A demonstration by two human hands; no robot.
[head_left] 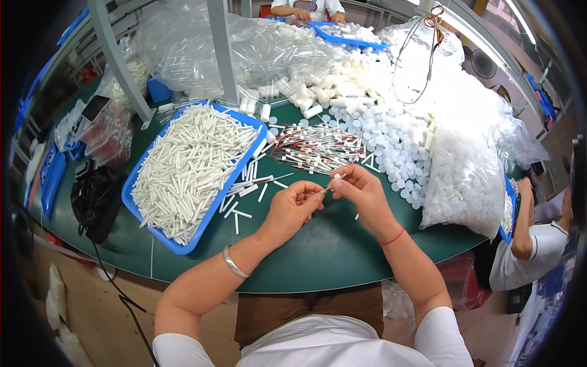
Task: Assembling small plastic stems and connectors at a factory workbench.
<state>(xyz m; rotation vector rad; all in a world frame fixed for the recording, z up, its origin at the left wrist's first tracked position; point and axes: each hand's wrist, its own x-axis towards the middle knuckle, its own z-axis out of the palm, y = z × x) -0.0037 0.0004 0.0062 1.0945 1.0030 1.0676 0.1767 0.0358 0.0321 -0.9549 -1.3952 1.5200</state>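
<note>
A blue tray point(137, 211) heaped with white tubes point(186, 168) is set left on the green table point(318, 251). Red-tipped sticks point(315, 148) are piled at centre, round white caps point(391, 144) and a clear bag point(465, 177) right. A black pouch point(95, 199) is seen far left.

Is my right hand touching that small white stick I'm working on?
Touching. The head view shows the right hand pinching the small white stick between its fingertips, with the left hand close beside it.
</note>
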